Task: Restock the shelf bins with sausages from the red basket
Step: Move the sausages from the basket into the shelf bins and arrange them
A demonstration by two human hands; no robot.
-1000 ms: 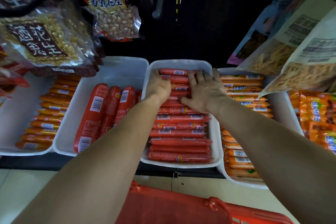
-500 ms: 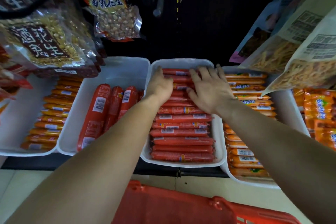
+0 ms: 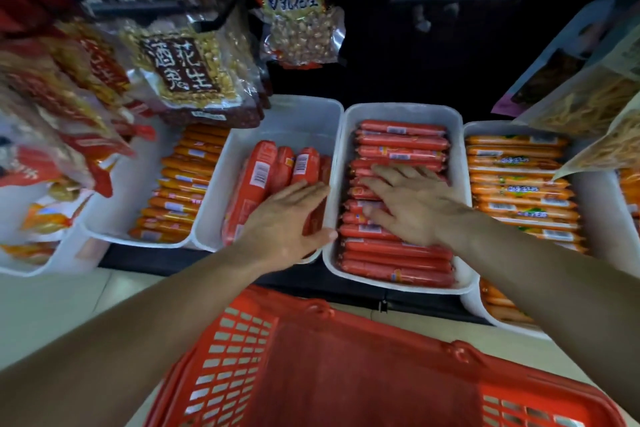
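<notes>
A white bin [image 3: 401, 113] on the shelf holds a full stack of thin red sausages [image 3: 398, 140] lying crosswise. My right hand [image 3: 415, 204] lies flat on that stack with its fingers spread. To its left, another white bin [image 3: 301, 114] holds a few thick red sausages [image 3: 258, 177] lying lengthwise. My left hand [image 3: 284, 218] hovers open over them, fingers straight, thumb by the bin's right rim. The red basket [image 3: 339, 367] sits below the shelf at the bottom of the view; I see no sausages in its visible part.
Bins of orange sausages stand at the left [image 3: 180, 184] and right [image 3: 519, 184]. Bags of peanuts [image 3: 187, 73] and snacks [image 3: 588, 87] hang from hooks above the bins. A dark shelf edge [image 3: 346, 291] runs in front of the bins, with pale floor below.
Both hands drew back toward me from the far part of the thin-sausage bin. My left hand moved left over the thick sausages. More of the red basket shows.
</notes>
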